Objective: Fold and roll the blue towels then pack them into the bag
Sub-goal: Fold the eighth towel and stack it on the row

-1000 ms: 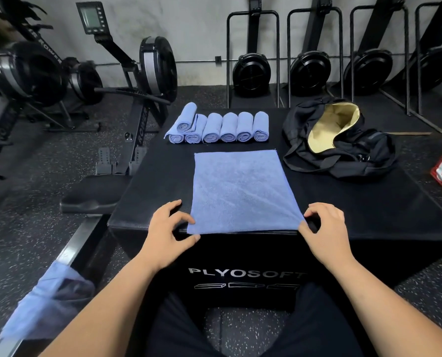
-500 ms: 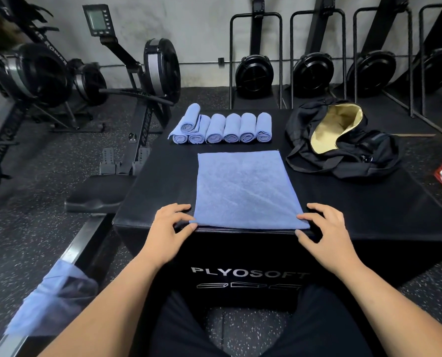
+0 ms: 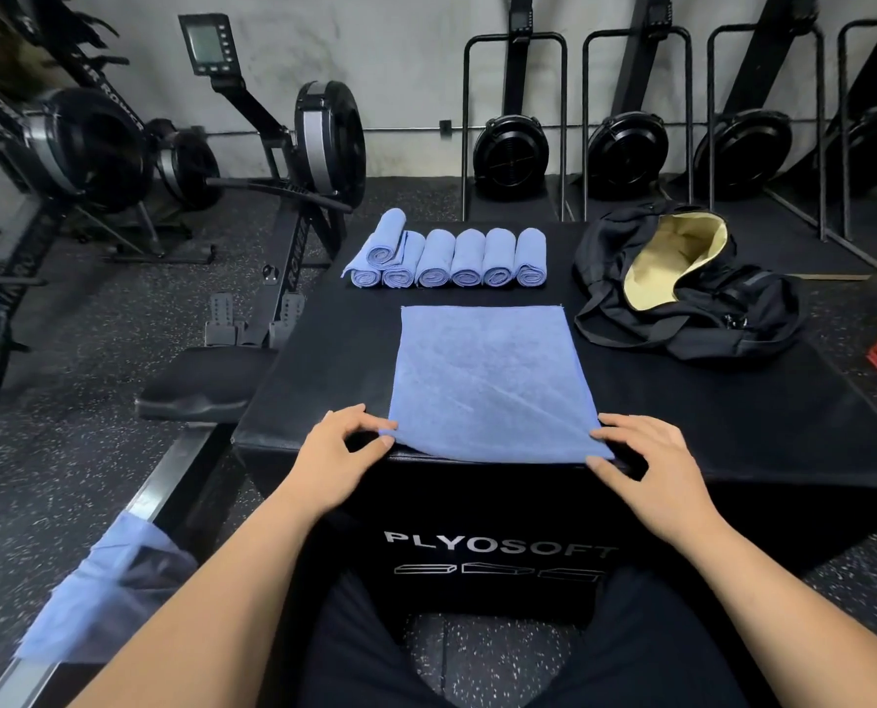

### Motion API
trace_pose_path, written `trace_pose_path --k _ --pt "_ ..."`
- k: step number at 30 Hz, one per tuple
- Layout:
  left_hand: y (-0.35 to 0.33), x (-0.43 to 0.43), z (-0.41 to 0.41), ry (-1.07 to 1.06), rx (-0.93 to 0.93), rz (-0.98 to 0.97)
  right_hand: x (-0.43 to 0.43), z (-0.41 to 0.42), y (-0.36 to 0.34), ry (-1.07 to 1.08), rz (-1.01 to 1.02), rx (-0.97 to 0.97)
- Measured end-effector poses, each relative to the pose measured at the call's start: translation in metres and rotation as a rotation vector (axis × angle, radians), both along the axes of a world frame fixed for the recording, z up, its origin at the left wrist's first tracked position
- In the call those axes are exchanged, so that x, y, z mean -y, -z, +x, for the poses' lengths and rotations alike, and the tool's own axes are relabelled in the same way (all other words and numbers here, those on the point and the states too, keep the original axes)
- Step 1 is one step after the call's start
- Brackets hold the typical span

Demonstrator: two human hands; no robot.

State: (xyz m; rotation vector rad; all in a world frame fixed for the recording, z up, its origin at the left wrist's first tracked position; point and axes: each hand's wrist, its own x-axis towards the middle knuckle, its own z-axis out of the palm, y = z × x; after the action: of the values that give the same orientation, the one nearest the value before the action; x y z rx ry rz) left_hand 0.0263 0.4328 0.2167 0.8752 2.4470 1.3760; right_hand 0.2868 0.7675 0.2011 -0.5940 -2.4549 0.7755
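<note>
Head view: left grip (image 3: 334,452) and right grip (image 3: 656,462) pinch the 7 and 5 o'clock corners of a flat blue towel (image 3: 487,380) on the desk (image 3: 732,411); bag (image 3: 763,319) at 2 o'clock.

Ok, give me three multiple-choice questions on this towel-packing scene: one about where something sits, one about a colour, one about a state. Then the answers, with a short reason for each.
1. Where does the black fabric duffel bag lie on the black padded box?
A. Right of the flat blue towel
B. Left of it
C. Under it

2. What colour is the bag's lining?
A. Red
B. Pale yellow
C. Green

3. What state is the flat blue towel in?
A. Rolled up
B. Packed in the bag
C. Spread flat, near corners pinched

Answers:
1 A, the bag sits to the right of the towel, apart from it.
2 B, its open mouth shows pale yellow inside.
3 C, the left hand and right hand pinch its near corners at the box edge.
</note>
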Motion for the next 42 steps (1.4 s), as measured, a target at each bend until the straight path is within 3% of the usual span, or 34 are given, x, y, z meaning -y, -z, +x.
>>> trace_pose_path --k 17,25,30,33,37,42 --pt "0.001 0.002 0.029 -0.191 -0.099 0.114 0.01 0.001 -0.009 0.073 -0.111 -0.064" --pt "-0.034 -0.04 0.002 -0.277 -0.015 0.234 -0.014 -0.049 -0.046 0.154 -0.322 -0.107" --pt "-0.026 -0.05 -0.009 -0.23 0.124 0.075 -0.019 -0.065 -0.043 0.131 -0.264 0.073" --pt "-0.024 -0.043 -0.003 -0.179 0.078 0.091 -0.012 -0.054 -0.035 0.107 -0.238 0.059" --pt "-0.016 -0.032 0.006 -0.151 -0.001 0.111 0.001 -0.041 -0.027 0.116 -0.056 0.014" --pt "-0.014 -0.021 0.013 -0.128 -0.026 0.11 0.014 -0.021 -0.021 0.117 -0.076 -0.1"
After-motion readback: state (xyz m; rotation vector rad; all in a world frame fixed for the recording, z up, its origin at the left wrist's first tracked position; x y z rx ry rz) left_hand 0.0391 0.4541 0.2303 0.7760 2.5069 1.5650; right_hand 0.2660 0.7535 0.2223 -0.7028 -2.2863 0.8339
